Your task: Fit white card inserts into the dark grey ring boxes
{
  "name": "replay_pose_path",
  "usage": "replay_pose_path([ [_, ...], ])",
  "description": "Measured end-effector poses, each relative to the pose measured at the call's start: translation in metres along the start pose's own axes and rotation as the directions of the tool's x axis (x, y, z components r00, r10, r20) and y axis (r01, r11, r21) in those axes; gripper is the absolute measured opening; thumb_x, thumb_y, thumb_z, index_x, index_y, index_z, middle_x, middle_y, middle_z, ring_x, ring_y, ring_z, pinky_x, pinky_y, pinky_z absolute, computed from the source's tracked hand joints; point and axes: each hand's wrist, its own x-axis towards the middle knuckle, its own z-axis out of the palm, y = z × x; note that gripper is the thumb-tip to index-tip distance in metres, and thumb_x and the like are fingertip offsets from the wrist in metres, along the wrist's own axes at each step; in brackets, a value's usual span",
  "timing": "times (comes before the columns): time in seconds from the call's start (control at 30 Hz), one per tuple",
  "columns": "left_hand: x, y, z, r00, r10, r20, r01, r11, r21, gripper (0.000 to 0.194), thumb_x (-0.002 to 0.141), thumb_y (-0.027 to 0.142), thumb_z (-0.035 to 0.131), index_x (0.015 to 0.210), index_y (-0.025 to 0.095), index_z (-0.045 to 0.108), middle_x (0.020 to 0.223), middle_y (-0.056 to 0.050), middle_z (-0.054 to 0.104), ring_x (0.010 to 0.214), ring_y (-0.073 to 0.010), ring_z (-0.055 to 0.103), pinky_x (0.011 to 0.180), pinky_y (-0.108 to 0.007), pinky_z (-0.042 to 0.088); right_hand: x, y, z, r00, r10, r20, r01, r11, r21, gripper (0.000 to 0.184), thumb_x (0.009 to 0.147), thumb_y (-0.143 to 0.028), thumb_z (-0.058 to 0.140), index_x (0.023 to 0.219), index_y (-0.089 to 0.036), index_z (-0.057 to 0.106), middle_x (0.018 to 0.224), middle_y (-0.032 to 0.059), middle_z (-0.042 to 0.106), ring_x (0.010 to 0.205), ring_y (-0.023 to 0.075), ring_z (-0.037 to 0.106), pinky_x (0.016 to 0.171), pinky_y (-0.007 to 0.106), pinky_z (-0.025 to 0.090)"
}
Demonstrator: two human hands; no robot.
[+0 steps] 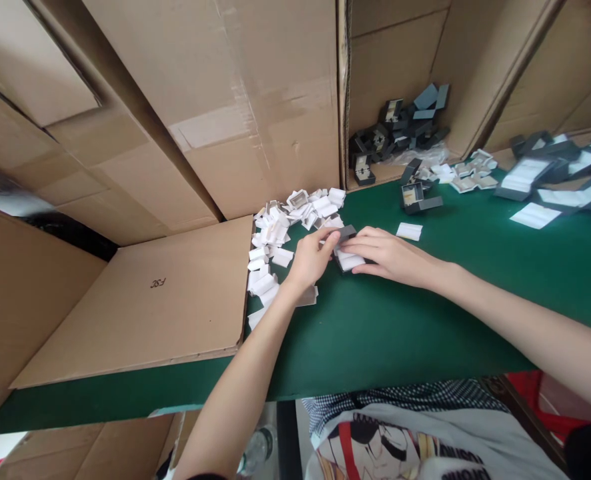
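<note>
Both hands meet at a small dark grey hinged box (346,233), tilted open above the green table. My left hand (309,259) pinches its raised lid between thumb and fingers. A white folded insert (350,261) lies in the box's lower part. My right hand (388,255) grips the box from the right, fingers over the insert and along the near side; its thumb is hidden. Just beyond that hand, a loose white insert (409,231) rests on the table. Many more white inserts (274,230) are heaped left of and behind my left hand.
A dark open box (413,195) stands behind my right hand. Several dark boxes (395,130) lie inside a cardboard carton (400,60). Farther right are blurred dark boxes with white inserts (530,175). A flat cardboard sheet (175,300) covers the table's left; tall cartons (275,100) wall the back.
</note>
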Motion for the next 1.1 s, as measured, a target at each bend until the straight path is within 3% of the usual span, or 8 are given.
replay_pose_path([
  [0.13, 0.002, -0.006, -0.008, 0.986, -0.065, 0.152, 0.076, 0.995, -0.066, 0.045, 0.084, 0.054, 0.050, 0.093, 0.013, 0.065, 0.080, -0.005, 0.064, 0.066, -0.0135, 0.060, 0.063, -0.025, 0.053, -0.002, 0.004, 0.003, 0.999, 0.042, -0.014, -0.040, 0.992, 0.118, 0.036, 0.086, -0.034, 0.055, 0.120, -0.022, 0.059, 0.112, 0.0101, 0.061, 0.104, 0.0240, 0.056, 0.087, 0.041, 0.050],
  [0.3, 0.001, -0.009, -0.007, 0.989, -0.072, 0.128, 0.085, 0.992, -0.095, 0.042, 0.083, 0.054, 0.051, 0.086, 0.014, 0.064, 0.078, -0.005, 0.063, 0.066, -0.0145, 0.061, 0.063, -0.027, 0.054, -0.003, 0.007, 0.009, 0.999, 0.032, -0.025, -0.027, 0.978, 0.205, 0.034, 0.087, -0.034, 0.055, 0.119, -0.024, 0.060, 0.114, 0.0081, 0.061, 0.105, 0.0227, 0.057, 0.089, 0.041, 0.050],
  [0.43, 0.002, -0.009, -0.006, 0.990, -0.067, 0.123, 0.079, 0.992, -0.095, 0.040, 0.084, 0.052, 0.050, 0.086, 0.015, 0.065, 0.084, -0.005, 0.065, 0.064, -0.0132, 0.061, 0.064, -0.028, 0.054, -0.004, 0.008, 0.015, 0.998, 0.014, -0.062, -0.004, 0.988, 0.157, 0.036, 0.088, -0.031, 0.053, 0.123, -0.024, 0.058, 0.114, 0.0090, 0.060, 0.107, 0.0234, 0.056, 0.090, 0.042, 0.049],
  [0.57, 0.003, -0.007, -0.013, 0.977, -0.025, 0.213, 0.046, 0.994, -0.095, 0.036, 0.084, 0.049, 0.053, 0.094, 0.015, 0.064, 0.090, -0.006, 0.065, 0.074, -0.0145, 0.061, 0.069, -0.029, 0.054, -0.004, 0.007, 0.016, 0.999, 0.011, -0.045, -0.007, 0.995, 0.101, 0.037, 0.089, -0.030, 0.051, 0.125, -0.021, 0.056, 0.116, 0.0108, 0.059, 0.108, 0.0242, 0.054, 0.089, 0.042, 0.049],
  [0.73, 0.003, -0.002, -0.022, 0.942, 0.022, 0.335, -0.006, 0.999, -0.050, 0.036, 0.071, 0.032, 0.071, 0.099, 0.014, 0.060, 0.093, -0.006, 0.064, 0.079, -0.0154, 0.060, 0.076, -0.030, 0.050, -0.003, 0.002, 0.012, 0.997, 0.051, -0.055, -0.049, 0.998, 0.039, 0.030, 0.087, -0.033, 0.055, 0.114, -0.019, 0.060, 0.114, 0.0100, 0.063, 0.106, 0.0244, 0.055, 0.091, 0.046, 0.044],
  [0.87, 0.001, 0.000, -0.022, 0.937, -0.005, 0.350, 0.024, 0.999, -0.048, 0.045, 0.068, 0.030, 0.072, 0.106, 0.013, 0.054, 0.100, -0.009, 0.060, 0.081, -0.0157, 0.059, 0.075, -0.031, 0.050, -0.003, -0.001, 0.010, 0.989, 0.119, -0.082, -0.120, 0.993, -0.008, 0.023, 0.085, -0.036, 0.058, 0.101, -0.020, 0.064, 0.108, 0.0078, 0.068, 0.105, 0.0268, 0.055, 0.090, 0.051, 0.040],
  [1.1, -0.001, 0.001, -0.022, 0.920, -0.072, 0.385, 0.094, 0.995, -0.038, 0.051, 0.069, 0.031, 0.072, 0.110, 0.012, 0.049, 0.097, -0.009, 0.059, 0.084, -0.0186, 0.058, 0.074, -0.034, 0.049, -0.007, 0.010, 0.001, 0.990, 0.134, 0.041, -0.140, 0.947, 0.289, 0.031, 0.086, -0.030, 0.054, 0.116, -0.022, 0.062, 0.117, 0.0066, 0.065, 0.112, 0.0229, 0.055, 0.091, 0.040, 0.048],
])
